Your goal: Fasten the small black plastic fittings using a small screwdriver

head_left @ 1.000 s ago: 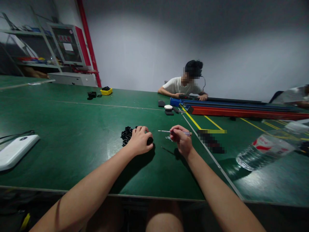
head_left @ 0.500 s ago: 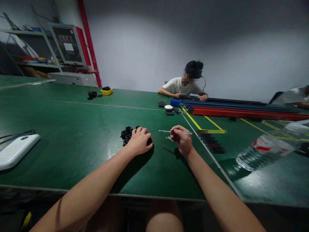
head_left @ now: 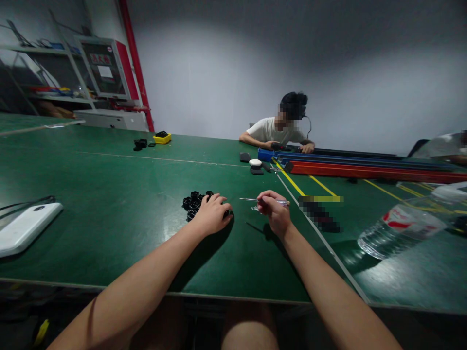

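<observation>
My left hand is curved over the right side of a cluster of small black parts on the green table. Its thumb and fingers close around one black part, mostly hidden by the hand. My right hand grips a thin screwdriver, its metal shaft pointing left toward my left hand, a little above the tabletop. Small shiny pieces, perhaps screws, lie on the table just below the shaft, partly behind my right fingers.
A white phone-like device lies at left. A plastic bottle lies tilted at right. Further back are a yellow bin, a blue bin, a white oval object and long red rails. A co-worker sits opposite.
My left fingers have shifted slightly over the black part. My right hand and the screwdriver stay almost still. The view has moved very slightly.
</observation>
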Tool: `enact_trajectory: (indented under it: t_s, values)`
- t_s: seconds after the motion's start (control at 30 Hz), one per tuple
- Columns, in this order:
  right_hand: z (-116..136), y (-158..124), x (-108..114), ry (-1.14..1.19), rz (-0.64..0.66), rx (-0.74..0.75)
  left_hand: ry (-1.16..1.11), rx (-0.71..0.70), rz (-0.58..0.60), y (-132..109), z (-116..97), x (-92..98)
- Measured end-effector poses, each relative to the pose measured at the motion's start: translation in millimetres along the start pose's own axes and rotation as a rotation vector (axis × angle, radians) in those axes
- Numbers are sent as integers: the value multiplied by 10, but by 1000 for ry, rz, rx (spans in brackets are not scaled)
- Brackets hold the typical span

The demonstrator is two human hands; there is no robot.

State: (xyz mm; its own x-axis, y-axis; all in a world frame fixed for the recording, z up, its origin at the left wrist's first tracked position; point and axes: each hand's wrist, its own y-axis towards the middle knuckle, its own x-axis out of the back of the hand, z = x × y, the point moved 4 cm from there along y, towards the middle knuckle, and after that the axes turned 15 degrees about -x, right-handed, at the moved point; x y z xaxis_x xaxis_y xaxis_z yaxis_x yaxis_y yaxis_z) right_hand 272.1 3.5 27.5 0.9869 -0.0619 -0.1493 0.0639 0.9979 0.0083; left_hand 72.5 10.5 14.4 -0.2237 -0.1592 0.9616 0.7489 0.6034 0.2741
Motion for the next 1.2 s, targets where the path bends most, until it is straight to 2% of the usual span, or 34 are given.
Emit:
enact_trajectory:
  t_s: [0.6, 0.93, 1.2]
  values:
    - [11, -27, -13, -29, 4, 0, -14, 9, 36, -6, -6, -26]
    - [-6, -10, -5, -26, 6, -1, -21, 80, 48, -16, 6, -21]
    - [8, -21, -11, -31, 9, 3, 17, 64, 17, -20, -2, -1]
